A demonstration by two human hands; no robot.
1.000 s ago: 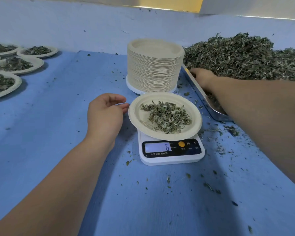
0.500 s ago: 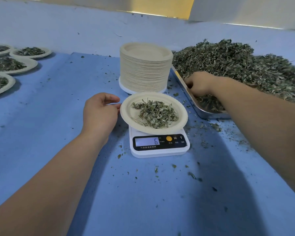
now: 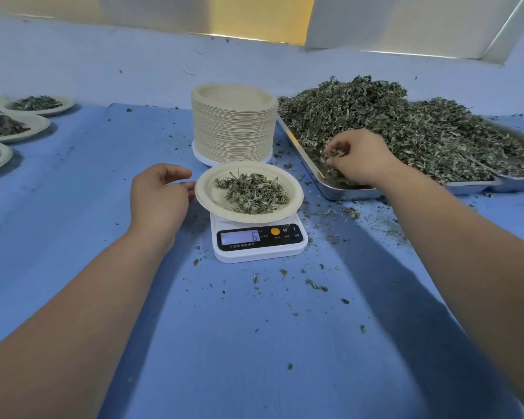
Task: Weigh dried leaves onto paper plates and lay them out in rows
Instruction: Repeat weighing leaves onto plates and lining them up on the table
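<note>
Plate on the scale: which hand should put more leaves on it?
The right hand. Its fingers pinch some leaves at the tray's near corner, close beside the plate. The left hand holds nothing and sits by the plate's other side.

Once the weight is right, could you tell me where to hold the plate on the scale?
By its left rim, which overhangs the scale beside the left hand. Come from the left, fingers under, thumb on top, held level: the leaves lie loose, and the plate stack and tray crowd the back and right.
</note>
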